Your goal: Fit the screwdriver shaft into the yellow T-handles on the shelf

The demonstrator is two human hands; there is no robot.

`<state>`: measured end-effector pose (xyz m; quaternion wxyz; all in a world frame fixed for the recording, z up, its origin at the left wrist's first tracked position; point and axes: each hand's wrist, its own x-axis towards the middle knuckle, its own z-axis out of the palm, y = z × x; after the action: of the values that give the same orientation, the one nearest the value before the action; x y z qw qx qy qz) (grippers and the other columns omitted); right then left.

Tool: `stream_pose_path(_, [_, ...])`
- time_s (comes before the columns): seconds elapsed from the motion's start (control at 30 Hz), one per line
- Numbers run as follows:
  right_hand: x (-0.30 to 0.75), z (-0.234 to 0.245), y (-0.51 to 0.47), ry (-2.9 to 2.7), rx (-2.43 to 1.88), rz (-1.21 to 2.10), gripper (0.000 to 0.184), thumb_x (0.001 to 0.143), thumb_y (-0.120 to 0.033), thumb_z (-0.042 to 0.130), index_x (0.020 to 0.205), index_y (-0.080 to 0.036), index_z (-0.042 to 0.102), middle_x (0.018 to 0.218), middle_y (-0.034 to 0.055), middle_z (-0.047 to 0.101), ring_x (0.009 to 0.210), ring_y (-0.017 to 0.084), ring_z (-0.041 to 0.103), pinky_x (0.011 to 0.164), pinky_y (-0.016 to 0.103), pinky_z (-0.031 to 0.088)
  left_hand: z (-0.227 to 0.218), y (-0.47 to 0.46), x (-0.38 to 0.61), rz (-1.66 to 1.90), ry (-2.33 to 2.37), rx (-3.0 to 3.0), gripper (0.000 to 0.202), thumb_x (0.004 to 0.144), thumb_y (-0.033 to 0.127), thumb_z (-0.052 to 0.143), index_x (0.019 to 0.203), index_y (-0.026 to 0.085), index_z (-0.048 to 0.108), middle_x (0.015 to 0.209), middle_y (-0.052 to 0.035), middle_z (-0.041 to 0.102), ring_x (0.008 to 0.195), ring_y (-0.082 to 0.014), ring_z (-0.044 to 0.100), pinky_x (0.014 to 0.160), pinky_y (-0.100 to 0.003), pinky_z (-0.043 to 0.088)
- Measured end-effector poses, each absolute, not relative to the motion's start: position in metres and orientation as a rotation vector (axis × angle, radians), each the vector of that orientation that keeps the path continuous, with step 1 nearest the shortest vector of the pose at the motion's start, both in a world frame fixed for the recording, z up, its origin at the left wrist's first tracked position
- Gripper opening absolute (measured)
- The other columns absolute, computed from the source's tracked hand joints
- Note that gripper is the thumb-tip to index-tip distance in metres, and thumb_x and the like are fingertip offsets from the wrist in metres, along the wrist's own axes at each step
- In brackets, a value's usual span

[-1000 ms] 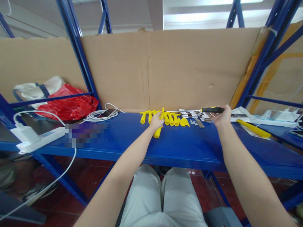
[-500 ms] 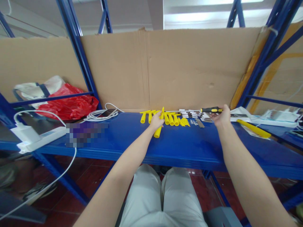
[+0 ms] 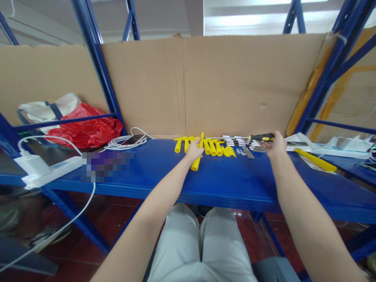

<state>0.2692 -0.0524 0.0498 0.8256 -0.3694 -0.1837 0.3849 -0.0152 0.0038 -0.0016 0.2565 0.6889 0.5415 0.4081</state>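
My left hand is closed around a yellow plastic T-shaped handle, whose round open end points toward me. In my right hand is a screwdriver with a black and yellow grip. Its long thin shaft runs level to the left and reaches the head of the yellow handle; whether the tip is inside it cannot be made out. More yellow T-shaped handles lie on both sides of my left hand. Small yellow pointed pieces and several white-and-dark strips lie under the shaft.
A blue shelf top carries everything, backed by a cardboard sheet. A yellow tube-like piece lies at right, near white chargers. At left are a coiled white cable, a power strip and a red bag.
My right hand has shifted slightly on the screwdriver's grip, its fingers rolled a little. My left hand and the yellow handle have stayed put.
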Motion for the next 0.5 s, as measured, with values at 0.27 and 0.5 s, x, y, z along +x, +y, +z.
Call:
stream_pose_path(0.27, [0.2651, 0.0552, -0.0615, -0.392, -0.776, 0.864, 0.021, 0.084, -0.021, 0.049, 0.069, -0.024, 0.034, 0.053, -0.0053, 0.038, 0.037, 0.008, 0.027, 0.027, 0.02, 0.027, 0.0004, -0.0001, -0.0152, 1.104, 1.456, 1.865, 0.074, 0.079, 0.002, 0.053, 0.149, 0.021, 0.042, 0.149, -0.0139, 0.049, 0.056, -0.0087, 0.068, 0.051, -0.019, 0.055])
stream_pose_path(0.5, [0.2609, 0.0563, -0.0619, -0.364, -0.85, 0.782, 0.021, 0.086, -0.023, 0.051, 0.07, -0.023, 0.037, 0.055, -0.0068, 0.038, 0.036, 0.007, 0.025, 0.029, 0.019, 0.026, 0.0023, -0.0036, -0.0147, 1.101, 1.493, 1.863, 0.074, 0.079, 0.004, 0.056, 0.15, 0.023, 0.042, 0.15, -0.0138, 0.049, 0.058, -0.0091, 0.069, 0.052, -0.018, 0.056])
